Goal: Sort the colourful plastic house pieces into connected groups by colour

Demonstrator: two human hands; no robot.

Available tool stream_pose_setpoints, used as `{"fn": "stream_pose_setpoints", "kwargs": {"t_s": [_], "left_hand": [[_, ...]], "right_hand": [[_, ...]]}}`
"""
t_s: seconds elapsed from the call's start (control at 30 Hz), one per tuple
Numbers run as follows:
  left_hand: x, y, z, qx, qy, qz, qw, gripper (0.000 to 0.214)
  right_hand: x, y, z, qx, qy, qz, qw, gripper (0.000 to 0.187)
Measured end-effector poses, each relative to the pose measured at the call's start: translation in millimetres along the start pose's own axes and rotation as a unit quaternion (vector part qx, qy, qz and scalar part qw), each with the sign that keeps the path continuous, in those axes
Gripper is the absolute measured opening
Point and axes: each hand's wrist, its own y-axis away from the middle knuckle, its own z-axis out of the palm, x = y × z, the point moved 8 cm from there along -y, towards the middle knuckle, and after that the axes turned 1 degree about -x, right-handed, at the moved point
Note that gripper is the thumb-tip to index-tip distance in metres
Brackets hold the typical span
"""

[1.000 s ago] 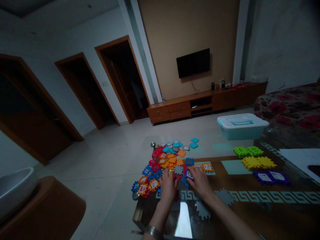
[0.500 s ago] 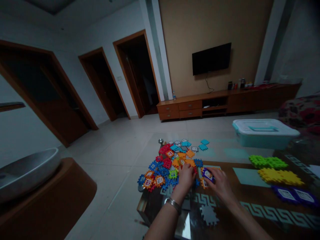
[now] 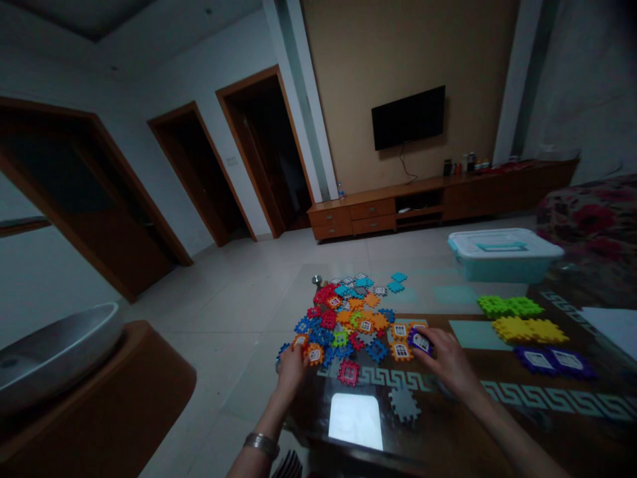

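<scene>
My left hand [image 3: 292,365] is at the near left end of a heap of toothed plastic building tiles. Its fingers are closed on an orange tile with a white window [image 3: 300,340], partly covered by the hand. In my right hand [image 3: 445,355] is a purple building tile with a white window [image 3: 421,341], pinched between thumb and fingers. Beside it lie orange window tiles [image 3: 401,350] in a small group. The heap has blue [image 3: 303,324], red [image 3: 328,319], orange and light-blue tiles. A red window tile [image 3: 348,373] lies at its near side.
To the right on the glass table are green [image 3: 510,306], yellow [image 3: 530,330] and purple tile [image 3: 555,360] stacks. A lidded turquoise box [image 3: 505,255] stands behind them. A grey tile [image 3: 404,405] lies near the front edge. White paper [image 3: 610,326] is far right.
My left hand has moved left from the middle of the heap to the orange tiles at its left end. My right hand still holds the purple tile. The view has shifted slightly.
</scene>
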Motion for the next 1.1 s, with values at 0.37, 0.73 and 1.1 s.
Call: {"fn": "stream_pose_setpoints", "kwargs": {"t_s": [0.37,0.73,1.1], "left_hand": [[74.5,-15.8,10.5,0.087,0.116,0.100,0.984,0.028],[163.0,16.5,35.4,0.103,0.166,0.234,0.952,0.031],[244.9,67.9,59.2,-0.027,0.117,0.295,0.948,0.034]], "right_hand": [[22.5,11.0,-31.7,0.018,0.012,0.025,0.999,0.034],[98.4,33.3,-127.5,0.103,0.189,0.128,0.968,0.020],[159.9,52.5,-184.8,0.102,0.357,0.310,0.875,0.031]]}}
